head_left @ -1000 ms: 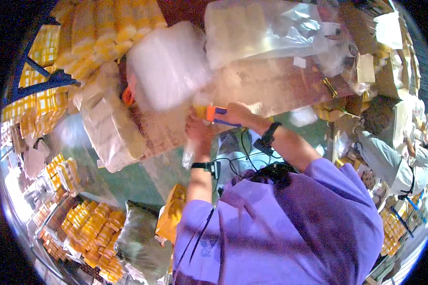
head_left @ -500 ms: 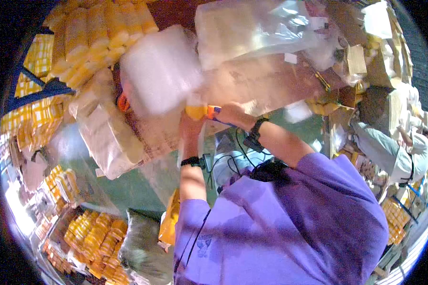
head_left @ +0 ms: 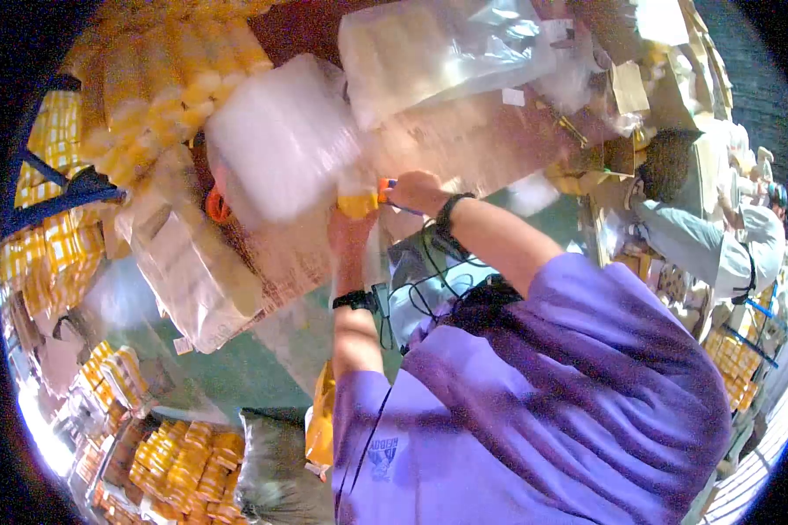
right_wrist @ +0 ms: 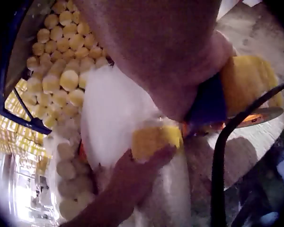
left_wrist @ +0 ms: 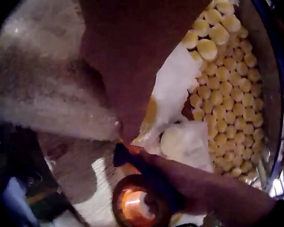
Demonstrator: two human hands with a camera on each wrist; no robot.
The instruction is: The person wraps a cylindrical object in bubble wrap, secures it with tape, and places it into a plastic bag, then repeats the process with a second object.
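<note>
My right hand (head_left: 418,194) grips the blue handle of a tape dispenser (right_wrist: 208,104) with orange parts, carrying a wide yellow roll of tape (right_wrist: 253,85). Close beside it, my left hand (head_left: 350,234) holds a pale, translucent roll-shaped piece with a yellow end (right_wrist: 156,142); the fingers lie over the yellow part. In the head view the dispenser's orange front comes right up to that yellow end. Just beyond the left hand stands a large bundle in cloudy white wrap (head_left: 280,140) on the cardboard-covered table (head_left: 464,144). In the left wrist view my left hand is dark and hides much.
A clear-wrapped package (head_left: 438,52) lies at the back, a brown paper-wrapped block (head_left: 193,276) at the left. Rows of yellow-ended rolls (head_left: 175,66) are stacked at the back left beside a blue metal frame (head_left: 57,197). Another person (head_left: 735,245) is at the right.
The head view has shifted, so the surroundings lie further left. My left hand has turned, showing more of the yellow end. The dispenser stays beside it, its blue part showing less.
</note>
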